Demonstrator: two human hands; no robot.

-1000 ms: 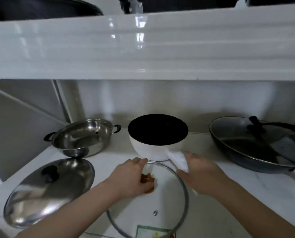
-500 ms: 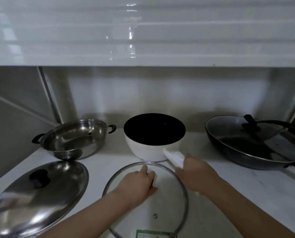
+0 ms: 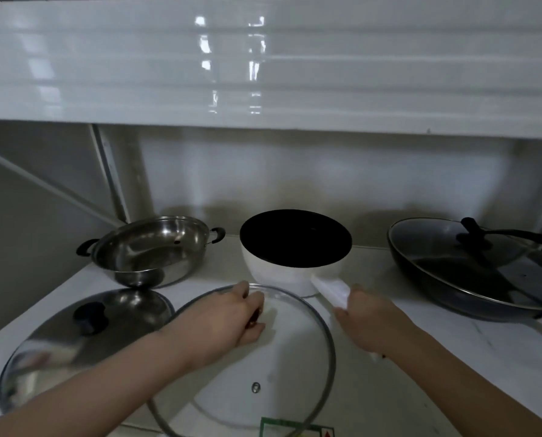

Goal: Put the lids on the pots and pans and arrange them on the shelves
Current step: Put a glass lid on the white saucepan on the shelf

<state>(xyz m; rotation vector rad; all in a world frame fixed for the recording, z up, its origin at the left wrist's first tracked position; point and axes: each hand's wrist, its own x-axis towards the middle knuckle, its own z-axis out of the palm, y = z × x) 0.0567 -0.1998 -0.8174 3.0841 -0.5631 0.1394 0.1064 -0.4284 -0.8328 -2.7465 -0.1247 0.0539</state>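
A glass lid (image 3: 282, 373) with a steel rim lies flat on the white shelf (image 3: 421, 357) in front of me. My left hand (image 3: 228, 320) is closed over its brown knob, which is mostly hidden. Behind it stands a white pot (image 3: 279, 272) with a dark inside and no lid. My right hand (image 3: 373, 320) grips the pot's white handle (image 3: 329, 290). A steel pot (image 3: 149, 250) stands open at the left, and its steel lid (image 3: 74, 339) with a black knob lies in front of it. A black pan (image 3: 471, 272) at the right carries a glass lid.
A thick white upper shelf (image 3: 263, 74) hangs low over the workspace. A metal frame post (image 3: 108, 171) runs down at the back left. A green-edged label (image 3: 294, 430) sits at the shelf's near edge.
The view has tilted down a little. My left hand has shifted on the glass lid's knob toward its far rim. My right hand stays on the pot handle.
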